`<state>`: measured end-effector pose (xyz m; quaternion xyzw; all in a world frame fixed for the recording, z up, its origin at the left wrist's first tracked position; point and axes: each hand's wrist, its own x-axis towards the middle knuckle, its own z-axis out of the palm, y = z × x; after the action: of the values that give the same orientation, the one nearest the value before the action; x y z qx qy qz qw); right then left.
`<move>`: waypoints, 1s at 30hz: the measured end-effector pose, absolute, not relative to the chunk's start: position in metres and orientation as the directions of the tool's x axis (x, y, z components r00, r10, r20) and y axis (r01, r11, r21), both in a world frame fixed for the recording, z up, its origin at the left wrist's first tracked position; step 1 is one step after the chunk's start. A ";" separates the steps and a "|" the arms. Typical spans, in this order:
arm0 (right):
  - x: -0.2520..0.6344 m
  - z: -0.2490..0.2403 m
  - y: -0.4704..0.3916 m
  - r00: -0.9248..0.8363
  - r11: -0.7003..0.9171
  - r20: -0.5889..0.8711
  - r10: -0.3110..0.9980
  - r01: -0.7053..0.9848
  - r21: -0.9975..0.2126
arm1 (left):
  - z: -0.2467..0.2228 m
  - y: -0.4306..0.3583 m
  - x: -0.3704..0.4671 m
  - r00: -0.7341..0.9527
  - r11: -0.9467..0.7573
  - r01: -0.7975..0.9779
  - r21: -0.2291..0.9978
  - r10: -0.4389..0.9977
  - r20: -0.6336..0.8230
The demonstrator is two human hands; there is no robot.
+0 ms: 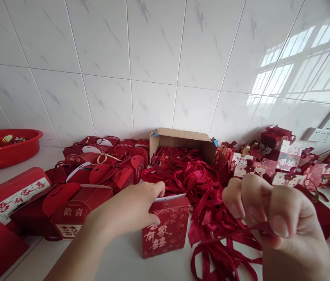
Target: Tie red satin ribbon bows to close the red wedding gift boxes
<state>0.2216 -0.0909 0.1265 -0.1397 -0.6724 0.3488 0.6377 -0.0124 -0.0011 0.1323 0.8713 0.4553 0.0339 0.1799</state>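
Note:
My left hand (135, 207) grips the upper left edge of a small red gift box (167, 230) with white lettering, thumb on its front face. The box stands upright on the white table, its top edge showing a white lining and small holes. Raised at the right, my right hand (279, 218) is closed, with thumb and forefinger pinching a dark red ribbon (263, 228). Between the hands lies a heap of loose red ribbons (200, 183), which spreads from the cardboard box behind down to the front of the table.
A cardboard box (182, 134) lies on its side against the tiled wall. Several red gift boxes (94, 199) stand at left. A red basin (12, 154) with small wrapped items is far left. Decorated boxes (289, 156) crowd the right, near a power socket (318, 134).

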 end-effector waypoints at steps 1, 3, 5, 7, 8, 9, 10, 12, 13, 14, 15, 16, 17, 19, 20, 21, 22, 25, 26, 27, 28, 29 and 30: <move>0.222 0.127 -0.092 -0.145 0.718 0.759 0.635 -0.255 -0.648 | 0.132 -0.003 -0.015 0.570 -0.519 0.788 0.330 0.819 -0.073; 0.221 0.127 -0.094 -0.145 0.716 0.756 0.638 -0.249 -0.652 | 0.133 -0.006 -0.020 0.536 -0.507 0.814 0.284 0.844 -0.028; 0.221 0.128 -0.095 -0.158 0.718 0.756 0.635 -0.240 -0.653 | 0.134 -0.009 -0.024 0.500 -0.480 0.846 0.231 0.866 -0.030; 0.221 0.128 -0.095 -0.175 0.719 0.756 0.631 -0.233 -0.654 | 0.135 -0.010 -0.026 0.477 -0.460 0.866 0.198 0.878 -0.046; 0.222 0.128 -0.095 -0.188 0.720 0.755 0.628 -0.230 -0.655 | 0.136 -0.011 -0.026 0.471 -0.454 0.870 0.191 0.881 -0.050; 0.222 0.128 -0.094 -0.202 0.718 0.752 0.627 -0.224 -0.659 | 0.137 -0.011 -0.025 0.468 -0.452 0.872 0.189 0.882 -0.049; 0.223 0.128 -0.094 -0.221 0.716 0.748 0.626 -0.216 -0.663 | 0.137 -0.011 -0.025 0.467 -0.452 0.872 0.187 0.883 -0.043; 0.224 0.129 -0.092 -0.269 0.707 0.727 0.631 -0.185 -0.682 | 0.136 -0.010 -0.023 0.475 -0.463 0.867 0.182 0.879 -0.029; 0.224 0.129 -0.092 -0.301 0.696 0.706 0.642 -0.158 -0.700 | 0.136 -0.010 -0.023 0.486 -0.475 0.861 0.180 0.874 -0.020; 0.225 0.130 -0.090 -0.336 0.682 0.677 0.655 -0.123 -0.721 | 0.135 -0.009 -0.023 0.499 -0.489 0.854 0.178 0.867 -0.011; 0.225 0.131 -0.089 -0.378 0.663 0.637 0.672 -0.076 -0.745 | 0.135 -0.007 -0.022 0.512 -0.503 0.846 0.178 0.859 -0.004; 0.225 0.132 -0.087 -0.421 0.641 0.585 0.693 -0.013 -0.768 | 0.135 -0.006 -0.022 0.524 -0.514 0.839 0.179 0.852 -0.004; 0.224 0.133 -0.084 -0.454 0.616 0.528 0.718 0.060 -0.785 | 0.135 -0.004 -0.022 0.532 -0.522 0.833 0.183 0.846 -0.007; 0.221 0.130 -0.076 -0.465 0.562 0.423 0.777 0.211 -0.800 | 0.135 0.001 -0.022 0.543 -0.530 0.826 0.193 0.839 -0.022; 0.219 0.128 -0.070 -0.439 0.529 0.389 0.810 0.261 -0.808 | 0.136 0.003 -0.022 0.547 -0.531 0.823 0.201 0.836 -0.032; 0.217 0.124 -0.064 -0.400 0.492 0.365 0.841 0.282 -0.824 | 0.137 0.005 -0.021 0.549 -0.531 0.821 0.209 0.835 -0.040; 0.214 0.120 -0.057 -0.359 0.454 0.347 0.866 0.275 -0.847 | 0.137 0.006 -0.020 0.551 -0.529 0.820 0.219 0.833 -0.048; 0.206 0.107 -0.038 -0.251 0.336 0.286 0.925 0.184 -0.924 | 0.139 0.007 -0.018 0.561 -0.531 0.810 0.251 0.826 -0.063; 0.204 0.103 -0.034 -0.227 0.303 0.264 0.937 0.158 -0.940 | 0.139 0.007 -0.017 0.565 -0.534 0.806 0.255 0.823 -0.060; 0.202 0.101 -0.031 -0.207 0.281 0.250 0.946 0.138 -0.950 | 0.139 0.007 -0.017 0.568 -0.539 0.804 0.253 0.821 -0.057; 0.201 0.100 -0.029 -0.194 0.268 0.242 0.951 0.118 -0.956 | 0.139 0.006 -0.016 0.572 -0.544 0.802 0.247 0.818 -0.055; 0.201 0.101 -0.029 -0.186 0.263 0.242 0.952 0.097 -0.960 | 0.139 0.006 -0.017 0.575 -0.548 0.801 0.241 0.817 -0.054; 0.201 0.102 -0.030 -0.181 0.262 0.245 0.953 0.077 -0.962 | 0.139 0.005 -0.017 0.576 -0.550 0.801 0.237 0.815 -0.055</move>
<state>0.2008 -0.0304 0.1021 -0.4117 -0.6251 0.4469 0.4900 -0.0171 0.0055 0.1385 0.8798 0.4592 0.0307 0.1189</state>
